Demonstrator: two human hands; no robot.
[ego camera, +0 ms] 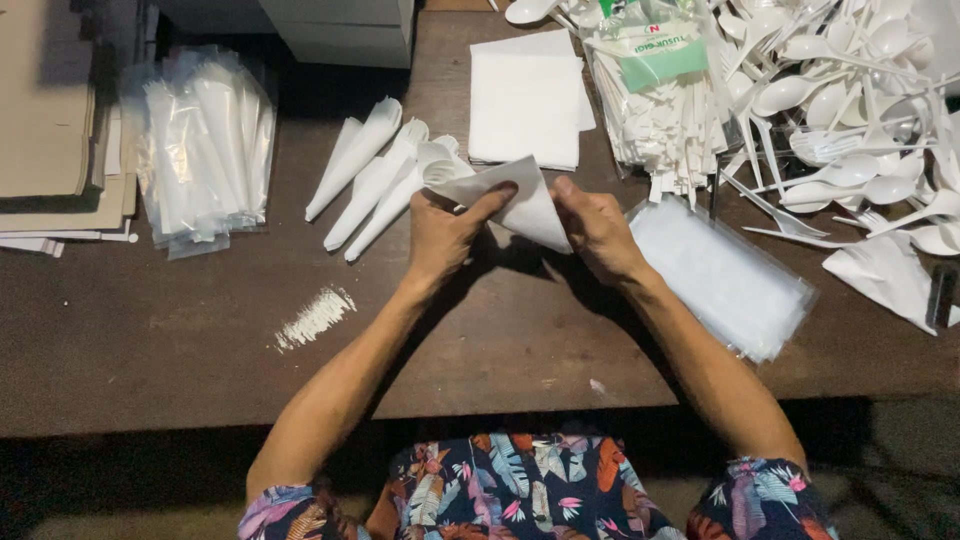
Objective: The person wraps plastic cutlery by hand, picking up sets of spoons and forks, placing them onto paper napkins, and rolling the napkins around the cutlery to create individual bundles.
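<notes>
Both hands are working over the dark wooden table (180, 340), and the left hand (440, 235) and right hand (597, 230) are sharing one white napkin (520, 205), which is sitting up between them, just off the tabletop. The left fingers (492, 200) are pinching together on the napkin's left edge, thumb lying across the front; the right fingers (565, 188) are clamping its right edge, though how many are curling behind the paper is hard to tell. Just beyond the left fingers, three rolled napkin cones (375, 180) are lying side by side, touching one another. Straight ahead of the fingers, a flat stack of napkins (525, 100) is waiting. Right beside the right hand, a clear packet of plastic sleeves (725, 280) is lying at a slant. Farther out past the right fingers, a heap of white plastic spoons and forks (850, 110) is spreading wide, and well off to the left a pile of bagged cones (205, 145) is resting.
</notes>
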